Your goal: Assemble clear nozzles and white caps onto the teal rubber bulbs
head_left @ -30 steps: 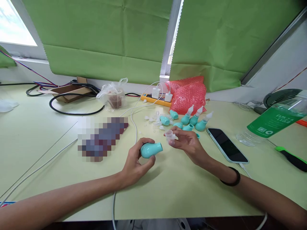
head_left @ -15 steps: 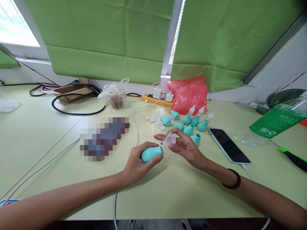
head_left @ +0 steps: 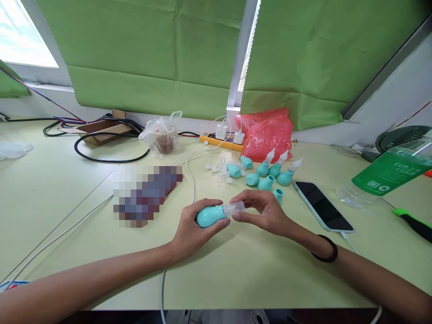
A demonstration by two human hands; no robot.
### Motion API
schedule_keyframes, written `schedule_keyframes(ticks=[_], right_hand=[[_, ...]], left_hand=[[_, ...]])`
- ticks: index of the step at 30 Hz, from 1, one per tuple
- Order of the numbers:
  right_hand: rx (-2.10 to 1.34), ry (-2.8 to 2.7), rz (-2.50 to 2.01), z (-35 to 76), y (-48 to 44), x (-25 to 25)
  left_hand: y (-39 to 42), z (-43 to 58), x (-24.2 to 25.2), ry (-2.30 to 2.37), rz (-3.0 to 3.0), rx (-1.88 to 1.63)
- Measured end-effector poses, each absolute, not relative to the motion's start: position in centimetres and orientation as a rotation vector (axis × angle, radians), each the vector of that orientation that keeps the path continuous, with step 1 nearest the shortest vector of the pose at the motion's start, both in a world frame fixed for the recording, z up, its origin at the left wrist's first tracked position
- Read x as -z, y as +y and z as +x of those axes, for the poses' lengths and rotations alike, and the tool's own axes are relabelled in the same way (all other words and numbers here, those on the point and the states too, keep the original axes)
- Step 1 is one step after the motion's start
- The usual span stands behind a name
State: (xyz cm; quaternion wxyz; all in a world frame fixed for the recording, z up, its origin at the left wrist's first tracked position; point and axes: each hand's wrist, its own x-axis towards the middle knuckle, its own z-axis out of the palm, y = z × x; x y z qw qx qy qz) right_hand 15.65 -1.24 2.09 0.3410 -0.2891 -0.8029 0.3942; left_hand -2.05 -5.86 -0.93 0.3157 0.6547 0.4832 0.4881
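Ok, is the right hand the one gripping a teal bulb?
No, the left hand grips the teal bulb, while the right hand holds a clear piece at the bulb's neck.

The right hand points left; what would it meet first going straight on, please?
Probably the teal bulb in the left hand; the clear piece in the right hand is at the bulb's mouth, though depth is unclear.

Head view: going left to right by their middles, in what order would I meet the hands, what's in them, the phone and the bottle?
Left hand → held bulb → clear tip → right hand → phone → bottle.
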Motion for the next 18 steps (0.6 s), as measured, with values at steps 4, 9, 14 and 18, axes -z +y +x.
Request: schedule_keyframes(ticks=[4, 9, 14, 18], right_hand=[[-0.751, -2.313, -0.702, 16.2, -1.0, -3.0], [-0.705, -2.332, -0.631, 16.1, -0.9, -2.5], [-0.924, -2.284, -0.73, 15.6, -1.2, -1.9], [-1.176, -2.214, -0.843, 15.6, -1.3, -2.1]], left_hand=[[-5.8, -2.0, 1.0, 1.286, 1.764, -1.264], [-5.9, -2.0, 1.2, 1.277, 1.79, -1.285], [-5.8, -2.0, 1.3, 1.282, 1.896, -1.331], [-5.8, -2.0, 1.3, 1.316, 1.985, -1.289]])
